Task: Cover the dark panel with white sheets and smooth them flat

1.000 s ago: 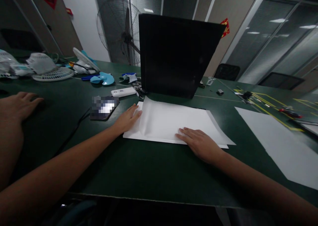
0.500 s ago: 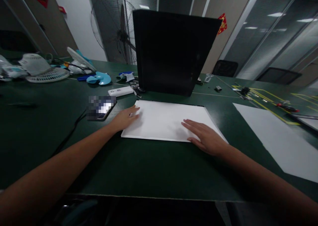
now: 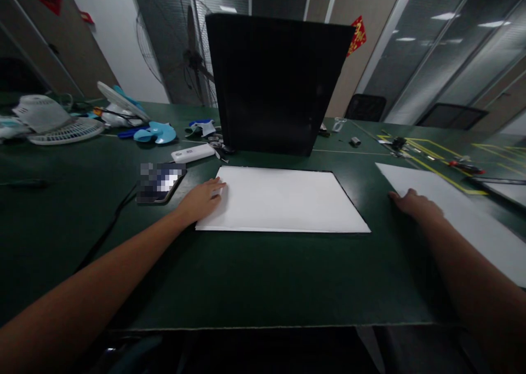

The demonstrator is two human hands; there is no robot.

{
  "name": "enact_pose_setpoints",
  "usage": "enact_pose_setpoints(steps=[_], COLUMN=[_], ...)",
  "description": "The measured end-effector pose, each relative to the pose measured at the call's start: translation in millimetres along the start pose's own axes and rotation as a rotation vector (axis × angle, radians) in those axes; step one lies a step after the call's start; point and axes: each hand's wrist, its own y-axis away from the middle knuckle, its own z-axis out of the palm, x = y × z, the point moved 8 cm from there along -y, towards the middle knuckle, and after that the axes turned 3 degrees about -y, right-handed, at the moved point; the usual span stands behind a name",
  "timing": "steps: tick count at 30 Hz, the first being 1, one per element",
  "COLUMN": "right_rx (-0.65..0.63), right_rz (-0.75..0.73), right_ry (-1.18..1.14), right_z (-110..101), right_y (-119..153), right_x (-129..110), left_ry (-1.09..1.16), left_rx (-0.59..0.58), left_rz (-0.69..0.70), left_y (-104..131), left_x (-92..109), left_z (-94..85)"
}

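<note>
One hand (image 3: 201,199) on the near sheet, the other at the far one

And here we are, right in the middle of it! My left hand lies at the left edge of the white sheet (image 3: 283,201) in front of me, fingers loosely spread, thumb standing apart, nothing pinched: a wide, light grip, pressing rather than holding, I'd say. That sheet lies flat on the green worktop (image 3: 263,281), a thin dark edge peeping out along its far and right sides; what lies beneath I can't make out.

Over to the right! My right hand (image 3: 419,205) is at the left edge of the large loose paper (image 3: 472,220), well apart from the first sheet. Fingers bunched, thumb side toward the edge, a narrow grip by the look of it, but whether the paper is truly caught between them, I can't see from here.

So the step in hand, as I judge it: steadying one sheet while getting hold of the other. The move calls for a fingertip under that edge and a gentle pinch, because thin paper could crease or slip. The phone (image 3: 164,185) sits just beyond my left wrist, clear of both papers.
</note>
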Motion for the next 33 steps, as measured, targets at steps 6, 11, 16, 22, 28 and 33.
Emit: enact_pose_setpoints(steps=[6, 11, 16, 22, 28, 33], right_rx=[-0.061, -0.044, -0.025, 0.027, 0.067, 0.31], right_rz=[0.133, 0.135, 0.105, 0.063, 0.043, 0.063], right_ry=[0.005, 0.034, 0.047, 0.03, -0.002, -0.063], right_z=[5.6, 8.9, 5.8, -0.8, -16.8, -72.4], right_y=[-1.1, -4.5, -2.1, 4.2, 12.9, 31.0], right_x=[-5.6, -12.1, -13.7, -18.4, -27.0, -38.4], left_ry=[-0.063, -0.085, -0.051, -0.027, -0.055, -0.053], left_rx=[0.009, 0.041, 0.053, -0.041, -0.054, -0.037], left_rz=[-0.047, -0.063, -0.028, 0.038, 0.052, 0.041], left_y=[0.8, 3.0, 1.6, 0.9, 0.3, 0.0], left_x=[4.3, 9.8, 7.7, 9.1, 9.6, 6.1], left_z=[-5.1, -10.0, -4.7, 5.5, 9.9, 12.3])
